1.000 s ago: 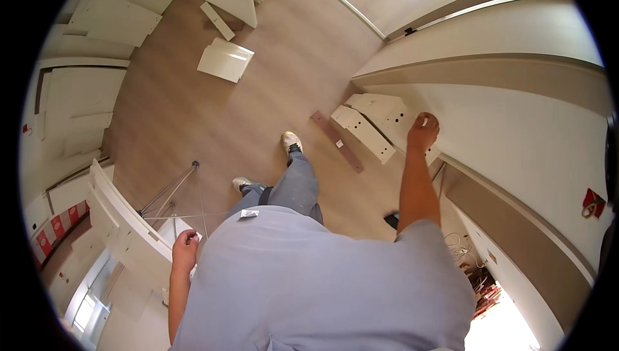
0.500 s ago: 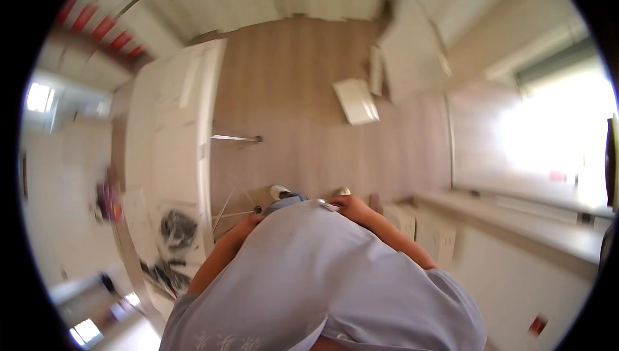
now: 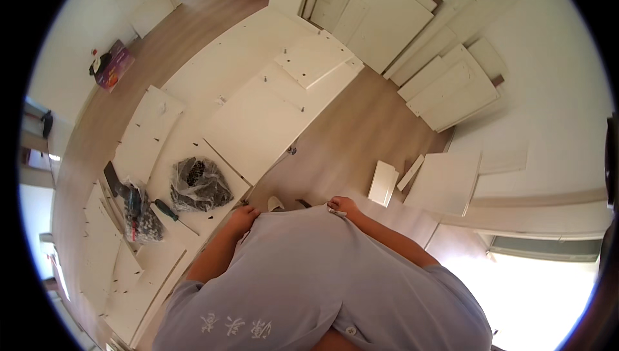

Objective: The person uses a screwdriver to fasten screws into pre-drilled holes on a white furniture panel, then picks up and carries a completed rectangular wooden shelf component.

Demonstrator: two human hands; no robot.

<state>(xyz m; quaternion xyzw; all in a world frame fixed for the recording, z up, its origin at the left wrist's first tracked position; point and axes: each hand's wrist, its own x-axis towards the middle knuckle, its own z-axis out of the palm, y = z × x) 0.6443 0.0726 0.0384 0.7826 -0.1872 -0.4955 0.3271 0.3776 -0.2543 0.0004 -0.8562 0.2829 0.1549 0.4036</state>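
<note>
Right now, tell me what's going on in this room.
A person in a grey shirt stands on a wood floor among flat-pack furniture parts. The left hand and right hand rest at the shirt hem; whether either holds anything cannot be told. White panels lie spread on the floor, with clear bags of hardware and a screwdriver on them. More panels lean by the wall.

both hands sit at the shirt hem: left hand (image 3: 240, 217) half tucked behind the grey shirt (image 3: 309, 280), right hand (image 3: 343, 206) with fingers curled out of sight. contents of the plastic bag (image 3: 198, 185) too small to tell.
</note>
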